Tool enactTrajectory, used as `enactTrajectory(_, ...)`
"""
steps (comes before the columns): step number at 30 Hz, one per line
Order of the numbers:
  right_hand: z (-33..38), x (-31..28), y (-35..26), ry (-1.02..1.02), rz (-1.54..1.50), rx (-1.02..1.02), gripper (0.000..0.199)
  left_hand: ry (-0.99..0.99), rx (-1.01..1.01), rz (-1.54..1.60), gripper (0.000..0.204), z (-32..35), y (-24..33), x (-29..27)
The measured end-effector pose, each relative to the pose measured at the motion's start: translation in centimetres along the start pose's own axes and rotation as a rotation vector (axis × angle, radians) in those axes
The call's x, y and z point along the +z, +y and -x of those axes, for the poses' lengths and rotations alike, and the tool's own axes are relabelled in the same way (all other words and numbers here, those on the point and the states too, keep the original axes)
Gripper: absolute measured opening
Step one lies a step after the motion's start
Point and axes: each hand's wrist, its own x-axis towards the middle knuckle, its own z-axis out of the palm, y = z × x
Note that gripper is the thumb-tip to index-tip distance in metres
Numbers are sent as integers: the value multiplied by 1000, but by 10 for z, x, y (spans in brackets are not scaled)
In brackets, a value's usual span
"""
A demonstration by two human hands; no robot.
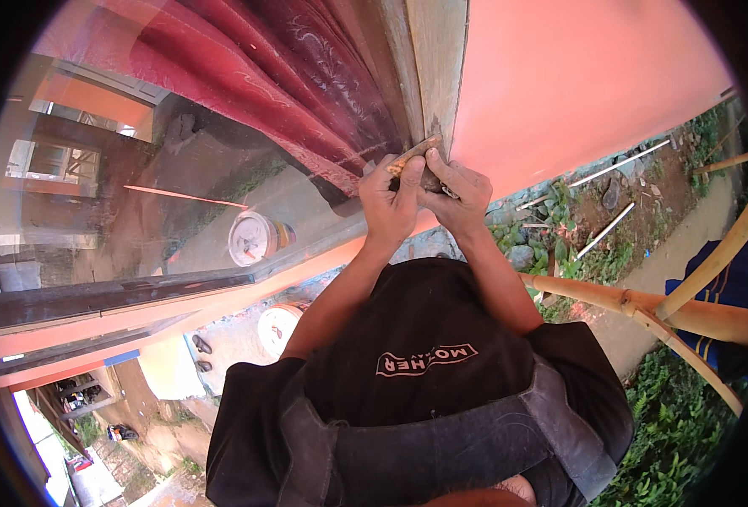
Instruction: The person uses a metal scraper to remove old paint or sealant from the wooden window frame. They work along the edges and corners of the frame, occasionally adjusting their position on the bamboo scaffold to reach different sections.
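Observation:
Both my hands meet at the lower end of the weathered wooden window frame (435, 72). My left hand (389, 203) is closed, its thumb pressed up against a worn tan-brown strip (413, 155). From the other side my right hand (461, 193) pinches the same strip, thumb on its upper end. The strip lies tilted against the wood; it may be folded sandpaper, but its kind is not clear. Fingers hide its underside.
Left of the frame, a glass pane (213, 160) shows a red curtain (306, 76) and reflections. A pink wall (585, 76) stands on the right. Below are a paint bucket (279, 329) and sandals (202, 345). Bamboo poles (589, 292) cross at the right, above plants.

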Motion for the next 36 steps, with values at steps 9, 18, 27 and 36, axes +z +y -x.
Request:
enactTrajectory(9, -13, 1, 5, 27, 69, -105, 59, 6, 15, 13, 26, -6, -2, 3)
enactTrajectory(18, -19, 3, 0, 36, 46, -99, 58, 4, 16, 23, 26, -14, 13, -1)
enactTrajectory(27, -22, 2, -1, 28, 17, -68, 58, 10, 16, 9, 26, -9, 8, -1)
enactTrajectory(36, -13, -5, -9, -20, 18, -37, 60, 22, -18, -5, 25, 0, 15, -2)
